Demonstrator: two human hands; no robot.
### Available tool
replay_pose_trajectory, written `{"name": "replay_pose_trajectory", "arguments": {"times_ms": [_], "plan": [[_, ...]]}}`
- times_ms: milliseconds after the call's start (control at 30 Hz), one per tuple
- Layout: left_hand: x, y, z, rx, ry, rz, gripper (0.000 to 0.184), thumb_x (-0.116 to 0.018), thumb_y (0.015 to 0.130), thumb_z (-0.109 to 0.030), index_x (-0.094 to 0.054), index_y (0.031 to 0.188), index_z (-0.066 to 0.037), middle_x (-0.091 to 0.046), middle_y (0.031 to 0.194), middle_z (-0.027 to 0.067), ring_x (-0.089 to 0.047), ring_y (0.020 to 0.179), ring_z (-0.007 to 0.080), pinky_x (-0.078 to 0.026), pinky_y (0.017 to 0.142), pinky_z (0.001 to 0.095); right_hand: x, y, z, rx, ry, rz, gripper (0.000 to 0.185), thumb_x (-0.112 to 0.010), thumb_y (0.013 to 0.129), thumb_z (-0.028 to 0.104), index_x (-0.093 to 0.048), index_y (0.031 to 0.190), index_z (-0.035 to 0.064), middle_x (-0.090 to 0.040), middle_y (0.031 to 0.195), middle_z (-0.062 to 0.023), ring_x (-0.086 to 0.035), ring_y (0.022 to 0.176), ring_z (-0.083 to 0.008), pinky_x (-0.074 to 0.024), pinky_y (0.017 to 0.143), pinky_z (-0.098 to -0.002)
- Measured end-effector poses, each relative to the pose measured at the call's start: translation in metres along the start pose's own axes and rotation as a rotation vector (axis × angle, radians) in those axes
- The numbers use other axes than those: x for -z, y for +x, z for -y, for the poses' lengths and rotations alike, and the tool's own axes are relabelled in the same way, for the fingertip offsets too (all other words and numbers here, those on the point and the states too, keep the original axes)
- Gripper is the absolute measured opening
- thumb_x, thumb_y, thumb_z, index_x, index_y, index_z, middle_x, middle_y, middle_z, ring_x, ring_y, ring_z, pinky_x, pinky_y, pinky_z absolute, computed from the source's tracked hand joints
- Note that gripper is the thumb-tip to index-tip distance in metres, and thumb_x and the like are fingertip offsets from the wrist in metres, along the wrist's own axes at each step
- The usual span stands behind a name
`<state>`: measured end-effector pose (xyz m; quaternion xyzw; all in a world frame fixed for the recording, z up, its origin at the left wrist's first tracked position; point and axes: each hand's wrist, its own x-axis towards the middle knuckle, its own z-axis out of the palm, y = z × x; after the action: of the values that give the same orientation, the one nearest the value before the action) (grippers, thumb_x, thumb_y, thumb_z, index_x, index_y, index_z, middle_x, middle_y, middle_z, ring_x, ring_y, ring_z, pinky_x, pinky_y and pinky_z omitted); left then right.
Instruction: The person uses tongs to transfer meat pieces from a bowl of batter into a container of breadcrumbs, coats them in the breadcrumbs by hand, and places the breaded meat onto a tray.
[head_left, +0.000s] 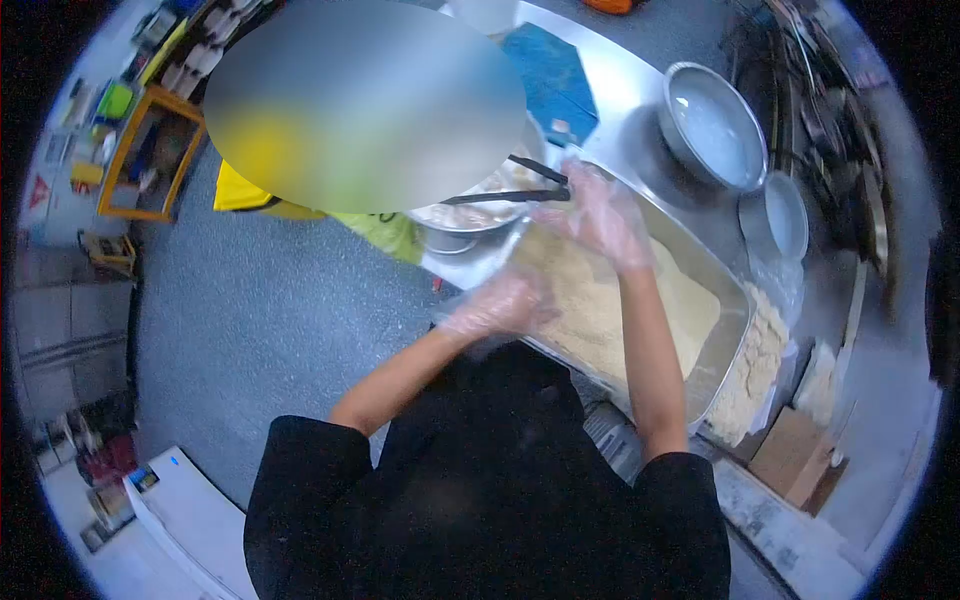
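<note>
My right hand [603, 215], in a clear plastic glove, is closed around black tongs [515, 196]. The tongs' two arms spread leftward over a round metal bowl [448, 243] holding pale, wet-looking pieces. Also gloved, my left hand [503, 303] rests at the near left edge of a long metal tray, its slightly blurred fingers reaching onto the crumbs. That tray [735, 335] contains pale yellow crumbs [620, 300], heaped unevenly. A blurred oval covers the far part of the bowl.
On the metal table [630, 60] lies a blue sheet [550, 80]. Two round metal pans [712, 125] [775, 215] stand at the right. Beside the tray is a bag of crumbs [750, 375], near a cardboard box [792, 455]. Yellow and green material [375, 232] hangs left of the bowl.
</note>
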<state>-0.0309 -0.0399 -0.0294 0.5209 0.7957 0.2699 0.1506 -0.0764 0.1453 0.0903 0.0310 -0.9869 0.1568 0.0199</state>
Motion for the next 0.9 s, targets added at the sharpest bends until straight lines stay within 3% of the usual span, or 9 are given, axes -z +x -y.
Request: {"name": "replay_pose_trajectory", "arguments": {"times_ms": [67,167,200,400,500,600,833,867,900], "plan": [[-0.011,-0.002,0.003,0.008,0.054,-0.043,0.035,-0.061,0.095,-0.037,-0.072,0.084,-0.005,-0.066,0.083,0.0176,-0.064,0.077,0.0399,-0.052,0.072,0.0504,0.01,0.049,0.032,-0.095,-0.177,0.472,0.081,-0.077,0.078,0.053,-0.053,0.138,0.002,-0.068,0.122,-0.0191,-0.066,0.113,-0.0384,-0.0523,0.097,-0.0477],[-0.001,-0.002,-0.001,0.012,-0.217,-0.132,0.035,-0.061,0.095,-0.036,-0.07,0.081,-0.005,-0.063,0.077,0.0175,-0.063,0.073,0.0392,-0.052,0.069,0.0502,-0.014,0.083,0.068,-0.054,-0.401,0.455,0.076,-0.08,0.072,0.05,-0.059,0.127,0.0012,-0.072,0.112,-0.0179,-0.069,0.104,-0.0374,-0.0531,0.093,-0.0468],[0.007,-0.001,-0.003,-0.022,-0.232,-0.139,0.039,-0.06,0.095,-0.038,-0.068,0.078,-0.004,-0.064,0.078,0.0176,-0.064,0.075,0.0388,-0.052,0.069,0.0493,-0.025,0.093,0.081,-0.014,-0.449,0.334,0.064,-0.077,0.072,0.045,-0.064,0.117,0.0007,-0.071,0.113,-0.0204,-0.07,0.102,-0.0381,-0.055,0.089,-0.0445],[0.014,-0.006,0.003,-0.082,-0.263,-0.21,0.04,-0.057,0.095,-0.037,-0.067,0.076,-0.004,-0.064,0.079,0.0178,-0.065,0.077,0.0379,-0.052,0.07,0.0499,-0.036,0.116,0.098,0.263,-0.455,0.386,0.03,-0.063,0.083,0.023,-0.067,0.104,0.0022,-0.072,0.103,-0.0196,-0.07,0.096,-0.0354,-0.0563,0.084,-0.0431],[0.025,-0.009,0.002,-0.108,-0.325,-0.19,0.039,-0.057,0.095,-0.036,-0.067,0.077,-0.003,-0.065,0.079,0.018,-0.065,0.077,0.0377,-0.052,0.07,0.0502,0.006,0.116,0.11,0.296,-0.579,0.417,0.02,-0.061,0.084,0.017,-0.067,0.097,0.0039,-0.072,0.099,-0.0198,-0.07,0.093,-0.0347,-0.0556,0.08,-0.0449],[0.022,-0.008,0.002,-0.121,-0.362,-0.231,0.037,-0.058,0.094,-0.035,-0.065,0.075,-0.003,-0.062,0.076,0.0178,-0.064,0.075,0.0381,-0.051,0.069,0.0497,0.051,0.118,0.118,0.418,-0.609,0.336,0.017,-0.059,0.084,0.014,-0.066,0.096,0.0046,-0.071,0.095,-0.0191,-0.07,0.09,-0.0343,-0.0554,0.076,-0.046],[0.004,-0.005,0.005,-0.1,-0.421,-0.315,0.031,-0.062,0.084,-0.03,-0.067,0.07,-0.004,-0.065,0.073,0.0189,-0.064,0.071,0.0408,-0.05,0.067,0.0522,0.003,0.155,0.111,0.605,-0.784,0.113,0.015,-0.056,0.091,0.013,-0.064,0.102,0.0065,-0.067,0.083,-0.0148,-0.068,0.079,-0.0327,-0.0538,0.068,-0.0475],[0.005,-0.006,0.006,-0.109,-0.41,-0.314,0.031,-0.061,0.084,-0.03,-0.067,0.07,-0.004,-0.065,0.073,0.0189,-0.064,0.071,0.0407,-0.05,0.067,0.0521,0.006,0.146,0.117,0.587,-0.726,0.067,0.021,-0.053,0.091,0.01,-0.065,0.108,0.0066,-0.067,0.09,-0.0147,-0.066,0.071,-0.0329,-0.0543,0.062,-0.0456],[0.007,-0.007,0.006,-0.117,-0.4,-0.316,0.031,-0.061,0.085,-0.03,-0.067,0.07,-0.004,-0.065,0.072,0.0189,-0.064,0.071,0.0405,-0.05,0.067,0.0519,0.017,0.133,0.114,0.632,-0.634,0.061,0.02,-0.054,0.089,0.01,-0.063,0.106,0.0057,-0.066,0.09,-0.0128,-0.066,0.073,-0.0307,-0.0527,0.063,-0.0446]]}}
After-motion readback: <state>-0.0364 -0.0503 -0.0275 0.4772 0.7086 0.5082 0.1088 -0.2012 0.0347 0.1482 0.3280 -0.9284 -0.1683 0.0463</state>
